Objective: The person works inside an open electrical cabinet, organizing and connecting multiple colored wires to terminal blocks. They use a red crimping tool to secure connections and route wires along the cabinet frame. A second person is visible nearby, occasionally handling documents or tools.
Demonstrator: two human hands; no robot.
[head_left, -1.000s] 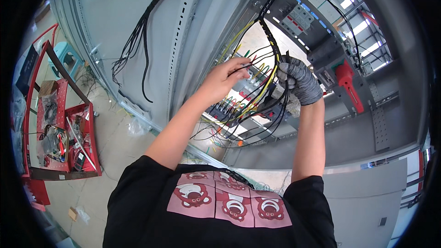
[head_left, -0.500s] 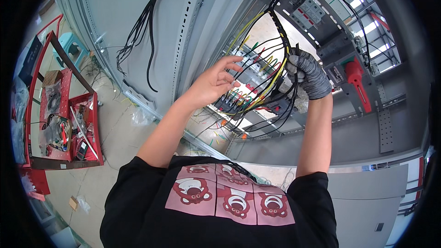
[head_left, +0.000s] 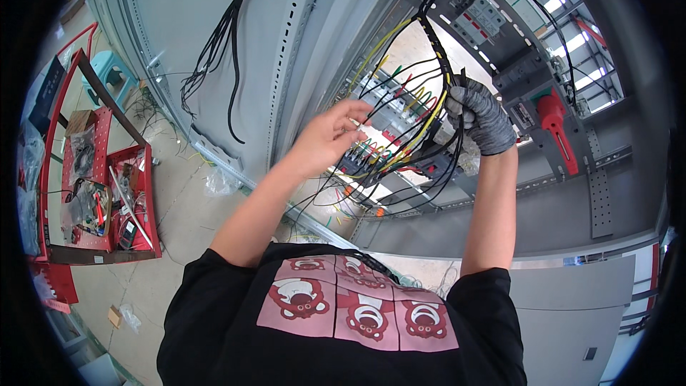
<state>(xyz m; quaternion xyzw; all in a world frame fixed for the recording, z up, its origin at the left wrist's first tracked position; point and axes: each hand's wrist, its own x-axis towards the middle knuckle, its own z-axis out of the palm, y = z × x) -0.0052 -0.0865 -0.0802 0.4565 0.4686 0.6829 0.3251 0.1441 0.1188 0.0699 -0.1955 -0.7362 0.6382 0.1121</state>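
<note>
In a grey glove, my right hand (head_left: pixel 480 116) is closed round black wires (head_left: pixel 458 136) beside the wrapped cable bundle (head_left: pixel 433 36). My bare left hand (head_left: pixel 332 134) is at the left of the fanned-out wires, fingers curved and apart, with nothing visible held in them. Its fingertips are close to several black wires, and whether they touch is unclear. Behind the wires sits a row of terminal components (head_left: pixel 389 111) with short yellow, green and red wires. A yellow wire (head_left: pixel 433 123) runs down among the black ones.
A red switch handle (head_left: pixel 557 132) sticks out right of my gloved hand. Small breakers (head_left: pixel 479 20) are mounted higher up. Loose black cables (head_left: pixel 232 28) hang against the grey cabinet panel (head_left: pixel 179 0). At left stand a red tool cart (head_left: pixel 100 251) and a blue stool (head_left: pixel 108 68).
My left hand has moved a little down and left, drawing back from the wires. The gloved right hand stays in place on the black wires.
</note>
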